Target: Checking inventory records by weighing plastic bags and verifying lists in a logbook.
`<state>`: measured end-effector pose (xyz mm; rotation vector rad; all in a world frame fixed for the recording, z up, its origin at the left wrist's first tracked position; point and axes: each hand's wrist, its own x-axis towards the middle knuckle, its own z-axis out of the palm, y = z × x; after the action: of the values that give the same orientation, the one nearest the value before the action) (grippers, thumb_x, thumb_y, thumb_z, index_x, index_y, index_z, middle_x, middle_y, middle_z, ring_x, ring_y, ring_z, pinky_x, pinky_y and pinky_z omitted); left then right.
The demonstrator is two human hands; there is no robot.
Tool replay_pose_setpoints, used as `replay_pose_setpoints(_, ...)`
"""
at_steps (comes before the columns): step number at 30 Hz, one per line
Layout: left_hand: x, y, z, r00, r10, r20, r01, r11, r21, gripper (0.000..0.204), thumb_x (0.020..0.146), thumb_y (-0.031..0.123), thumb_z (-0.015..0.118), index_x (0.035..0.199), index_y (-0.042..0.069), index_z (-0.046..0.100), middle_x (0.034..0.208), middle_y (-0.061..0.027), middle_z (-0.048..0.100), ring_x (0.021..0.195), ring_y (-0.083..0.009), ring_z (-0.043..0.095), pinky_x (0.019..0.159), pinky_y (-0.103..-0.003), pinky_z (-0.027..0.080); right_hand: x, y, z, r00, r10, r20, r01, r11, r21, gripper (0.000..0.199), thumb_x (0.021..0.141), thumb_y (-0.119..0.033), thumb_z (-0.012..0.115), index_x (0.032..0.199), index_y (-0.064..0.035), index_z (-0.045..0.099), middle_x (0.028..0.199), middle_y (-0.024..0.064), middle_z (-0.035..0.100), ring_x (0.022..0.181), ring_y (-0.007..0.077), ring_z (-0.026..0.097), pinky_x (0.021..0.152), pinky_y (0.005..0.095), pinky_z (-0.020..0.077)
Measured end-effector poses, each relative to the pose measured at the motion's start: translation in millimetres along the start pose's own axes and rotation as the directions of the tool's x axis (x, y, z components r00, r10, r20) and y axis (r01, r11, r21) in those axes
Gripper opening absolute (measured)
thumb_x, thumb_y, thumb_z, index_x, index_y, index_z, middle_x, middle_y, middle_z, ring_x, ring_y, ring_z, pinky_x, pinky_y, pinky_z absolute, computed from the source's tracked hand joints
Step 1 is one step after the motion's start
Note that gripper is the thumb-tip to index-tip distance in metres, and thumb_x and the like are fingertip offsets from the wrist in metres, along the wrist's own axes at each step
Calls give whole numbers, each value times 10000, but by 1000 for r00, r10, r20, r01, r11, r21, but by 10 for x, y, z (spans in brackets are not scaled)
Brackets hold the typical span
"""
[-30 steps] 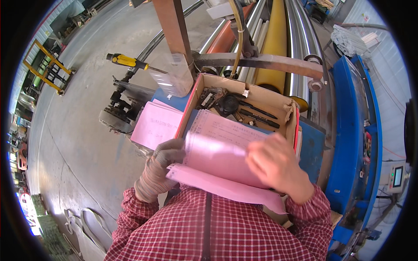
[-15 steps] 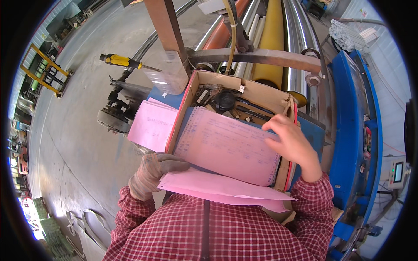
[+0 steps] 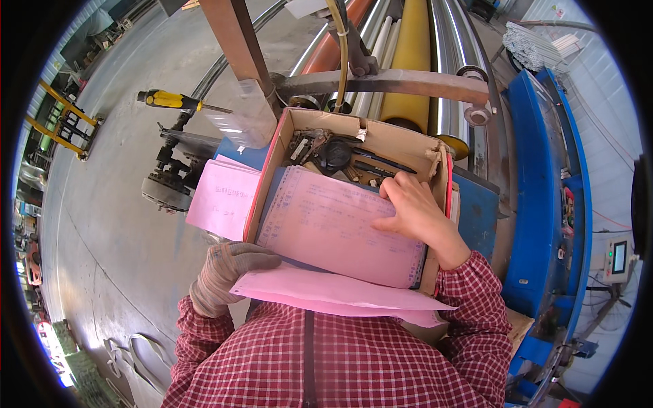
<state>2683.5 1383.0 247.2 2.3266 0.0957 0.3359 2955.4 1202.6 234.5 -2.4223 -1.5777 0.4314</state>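
A stack of pink printed forms [image 3: 326, 221] lies in a cardboard box [image 3: 269, 170] in front of me. My right hand [image 3: 416, 212], bare, is over the stack's right part. Its thumb and fingers are apart, the thumb at the paper and the fingertips near the far edge; whether they press on it I cannot tell. Several loose pink sheets [image 3: 333, 292] hang over the near side of the box, against my checked shirt. My left hand [image 3: 231, 272], in a grey knit glove, is closed on their left end, its thumb hidden.
Pens [image 3: 384, 163], a black round object [image 3: 334, 155] and small dark parts lie at the box's far end. More pink papers [image 3: 223, 197] sit left of it. A yellow-black screwdriver [image 3: 170, 100] sticks out near a clear plastic container [image 3: 239, 122]. Long rollers [image 3: 408, 61] stand beyond; blue machinery [image 3: 537, 204] is at right.
My right hand has moved left and inward over the stack of forms. My left hand keeps hold of the loose sheets. The whole view has shifted slightly.
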Motion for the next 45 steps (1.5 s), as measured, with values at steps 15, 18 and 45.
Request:
replay_pose_setpoints(15,-13,-12,3,1000,13,-10,-13,1000,17,242,686,197,691,909,107,669,843,-78,647,759,-239,639,665,-320,503,-12,-43,-38,988,-90,-123,117,964,238,293,704,-158,648,927,-37,501,832,122,577,818,265,553,719,356,404)
replay_pose_setpoints(18,-14,-19,12,1000,11,0,-11,999,44,241,679,193,696,901,106,670,844,-77,645,766,-237,637,667,-320,504,-17,-62,-49,974,-70,-217,151,912,381,295,718,-133,635,965,-24,514,801,129,593,751,269,577,674,346,435)
replay_pose_setpoints(45,22,29,-9,1000,13,0,-13,1000,5,240,669,131,667,908,106,670,842,-83,650,752,-239,643,665,-311,510,-90,105,-53,992,-17,-123,27,996,81,337,684,-229,679,928,-28,565,948,130,518,944,279,497,788,367,400)
